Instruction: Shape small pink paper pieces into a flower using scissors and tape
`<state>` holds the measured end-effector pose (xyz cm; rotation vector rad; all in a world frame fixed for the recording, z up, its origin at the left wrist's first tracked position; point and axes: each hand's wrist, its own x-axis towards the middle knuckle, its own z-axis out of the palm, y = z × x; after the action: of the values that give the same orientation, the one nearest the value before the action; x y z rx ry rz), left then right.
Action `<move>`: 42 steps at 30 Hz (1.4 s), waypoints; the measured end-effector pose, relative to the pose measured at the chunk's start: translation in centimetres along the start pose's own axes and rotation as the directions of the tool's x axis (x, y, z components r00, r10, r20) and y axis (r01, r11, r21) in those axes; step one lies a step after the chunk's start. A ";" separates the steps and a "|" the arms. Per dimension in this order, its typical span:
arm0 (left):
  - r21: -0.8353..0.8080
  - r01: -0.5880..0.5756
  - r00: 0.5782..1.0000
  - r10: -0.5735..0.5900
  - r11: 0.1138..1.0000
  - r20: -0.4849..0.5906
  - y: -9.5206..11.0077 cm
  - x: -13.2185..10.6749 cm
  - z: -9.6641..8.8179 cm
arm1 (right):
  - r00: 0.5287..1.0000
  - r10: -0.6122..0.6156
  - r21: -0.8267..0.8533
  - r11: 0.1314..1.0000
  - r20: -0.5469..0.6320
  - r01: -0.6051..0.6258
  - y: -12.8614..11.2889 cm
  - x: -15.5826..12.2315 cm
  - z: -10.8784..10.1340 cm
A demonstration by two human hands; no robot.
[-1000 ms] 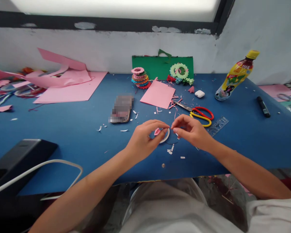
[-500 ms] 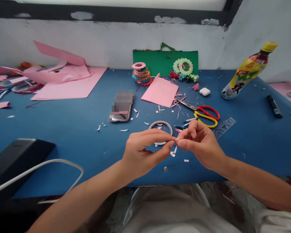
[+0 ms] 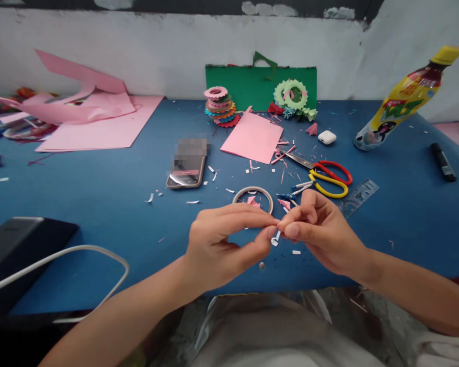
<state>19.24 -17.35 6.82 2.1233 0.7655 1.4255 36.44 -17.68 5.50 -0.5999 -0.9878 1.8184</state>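
Note:
My left hand (image 3: pixel 229 244) and my right hand (image 3: pixel 321 229) meet fingertip to fingertip above the front of the blue table. Both are closed in a pinch; whatever lies between the fingertips is too small and hidden to name. Just behind them lies a ring-shaped roll of tape (image 3: pixel 271 196), with small folded pink paper pieces (image 3: pixel 253 202) inside it. Close to my right hand are scissors (image 3: pixel 329 178) with one red and one yellow handle, and a clear ruler (image 3: pixel 361 198). White paper scraps (image 3: pixel 274 241) are scattered under the fingers.
A phone (image 3: pixel 187 171) lies left of a pink sheet (image 3: pixel 252 137). Behind stand stacked scalloped paper rings (image 3: pixel 217 104), a pale green ring (image 3: pixel 280 94) and a green board (image 3: pixel 245 86). At right are a bottle (image 3: pixel 405 102), a white earbud case (image 3: pixel 327 137) and a black marker (image 3: pixel 442 162).
The view has tilted down and shifted slightly. My fingertips stay together, with the left thumb a little lower and farther from the left forefinger.

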 end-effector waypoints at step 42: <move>-0.197 -0.007 0.980 -0.032 0.980 -0.197 -1.2 -1.1 0.0 | 0.603 -0.522 -0.541 0.288 0.603 0.790 0.4 -1.3 -0.4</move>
<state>18.72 -17.19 5.27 1.8441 0.6773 1.6526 37.10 -18.76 4.92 -0.2643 -1.9500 0.6096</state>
